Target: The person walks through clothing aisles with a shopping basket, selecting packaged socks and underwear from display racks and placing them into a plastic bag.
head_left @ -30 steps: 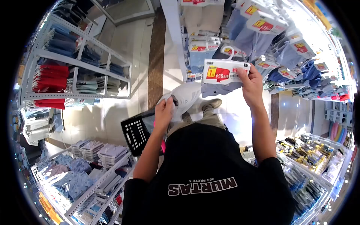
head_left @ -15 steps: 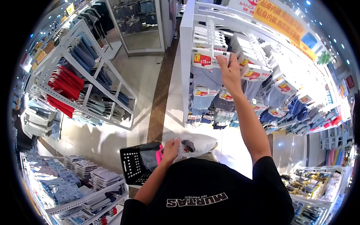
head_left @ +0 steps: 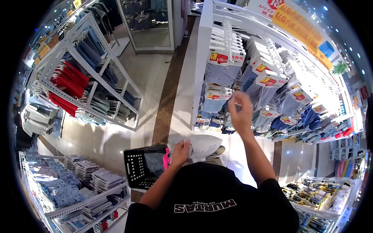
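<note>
My left hand point(head_left: 180, 153) is closed on the edge of a white translucent plastic bag point(head_left: 206, 147) in front of my body. Beside that wrist is a black shopping basket point(head_left: 134, 166) with a pink handle point(head_left: 166, 159); a greyish item lies inside it. My right hand point(head_left: 241, 112) is raised before the display rack, its curled fingers smeared by motion. Nearest to it are hanging underwear packs point(head_left: 217, 101) with red and yellow price labels. Higher up hang more packs on white hangers point(head_left: 225, 58), with a ¥19 label point(head_left: 218, 58) at the front.
A white display rack point(head_left: 202, 58) stands ahead on the right. On the left is a slanted clothes rack point(head_left: 112, 58) with red garments point(head_left: 70, 81). Shelves of folded packs point(head_left: 107, 179) stand at lower left, and a bin of packaged goods point(head_left: 322, 196) at lower right.
My right hand has come away from the upper ¥19 pack and moved down towards the lower row. My left hand stays on the bag, and the view has shifted slightly.
</note>
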{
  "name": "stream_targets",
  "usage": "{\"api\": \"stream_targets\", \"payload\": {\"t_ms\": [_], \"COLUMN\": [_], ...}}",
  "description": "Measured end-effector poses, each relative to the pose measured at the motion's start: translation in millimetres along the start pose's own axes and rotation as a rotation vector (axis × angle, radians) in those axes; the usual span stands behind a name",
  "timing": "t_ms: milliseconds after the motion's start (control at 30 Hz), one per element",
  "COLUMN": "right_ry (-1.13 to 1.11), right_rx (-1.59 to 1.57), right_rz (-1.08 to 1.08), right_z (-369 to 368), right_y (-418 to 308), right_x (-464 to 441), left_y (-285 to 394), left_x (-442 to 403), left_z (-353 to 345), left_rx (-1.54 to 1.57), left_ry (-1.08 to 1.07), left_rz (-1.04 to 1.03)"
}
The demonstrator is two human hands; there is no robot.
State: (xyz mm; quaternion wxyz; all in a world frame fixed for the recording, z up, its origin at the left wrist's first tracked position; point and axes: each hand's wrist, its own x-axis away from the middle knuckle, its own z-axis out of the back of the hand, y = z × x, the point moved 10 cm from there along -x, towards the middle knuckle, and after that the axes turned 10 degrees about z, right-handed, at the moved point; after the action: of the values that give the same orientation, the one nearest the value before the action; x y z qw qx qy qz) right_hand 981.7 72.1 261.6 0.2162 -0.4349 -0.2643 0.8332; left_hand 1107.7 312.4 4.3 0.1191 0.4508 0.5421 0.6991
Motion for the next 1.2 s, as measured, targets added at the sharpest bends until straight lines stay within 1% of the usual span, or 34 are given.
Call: {"api": "stream_targets", "payload": {"t_ms": [67,133,200,233,300,333,367,400,467,500,600,633,733,833,933,1033,1133,1200], "right_ry": [-0.421,-0.810,-0.999,-0.997,-0.997,-1.082,-1.167,-1.252,-1.294,-1.303,-1.311,-1.310,-1.306,-1.296,-1.282,-1.271,-1.264,-1.245], "right_rx": [-0.183,-0.276,-0.278,-0.251,-0.200,-0.201,-0.200,-0.198,-0.158,-0.143,-0.111,-0.102,-0.078,-0.060,-0.041,-0.024,0.006,0.018], "right_rz": [-0.184,-0.226,-0.017,-0.040,-0.082,-0.102,-0.121,-0.140,-0.141,-0.148,-0.168,-0.174,-0.192,-0.212,-0.234,-0.259,-0.338,-0.422], "right_z": [-44.0,-89.2,-122.7,-139.3,-175.6,-190.0,-201.2,-216.2,-222.1,-223.0,-220.4,-219.4,-215.3,-209.4,-204.6,-197.1,-175.6,-156.0], "right_y": [12.2,9.6,9.8,27.9,66.2,76.1,85.3,102.6,105.2,106.1,108.4,109.1,112.1,115.7,119.2,119.0,109.8,97.8], "right_x": [53.8,109.3,158.1,180.8,227.5,247.4,263.2,286.5,301.3,305.0,313.6,314.6,316.0,315.8,315.4,313.0,303.9,288.9], "left_y": [7.5,7.3,9.9,13.7,33.5,39.6,30.6,32.8,45.7,57.1,51.9,57.2,50.1,50.3,49.0,53.2,49.4,42.2], "left_x": [1.1,-0.4,-3.4,-5.2,12.5,20.3,17.8,24.4,42.4,58.0,69.3,71.7,68.4,74.8,79.0,80.6,69.6,53.2], "left_z": [-6.0,-15.0,-31.3,-40.8,-62.0,-73.9,-88.5,-99.1,-118.5,-129.1,-144.0,-141.3,-136.2,-145.3,-150.0,-150.1,-145.4,-133.5], "left_rx": [0.033,0.015,-0.077,-0.120,-0.163,-0.182,-0.129,-0.182,-0.287,-0.274,-0.359,-0.334,-0.234,-0.320,-0.298,-0.313,-0.333,-0.327], "left_ry": [-0.013,-0.044,-0.085,-0.106,-0.191,-0.233,-0.294,-0.315,-0.354,-0.416,-0.502,-0.487,-0.528,-0.590,-0.651,-0.664,-0.604,-0.509], "left_rz": [0.013,0.039,-0.039,-0.084,-0.040,-0.021,-0.087,-0.127,-0.209,-0.175,-0.213,-0.238,-0.142,-0.196,-0.133,-0.160,-0.236,-0.171]}}
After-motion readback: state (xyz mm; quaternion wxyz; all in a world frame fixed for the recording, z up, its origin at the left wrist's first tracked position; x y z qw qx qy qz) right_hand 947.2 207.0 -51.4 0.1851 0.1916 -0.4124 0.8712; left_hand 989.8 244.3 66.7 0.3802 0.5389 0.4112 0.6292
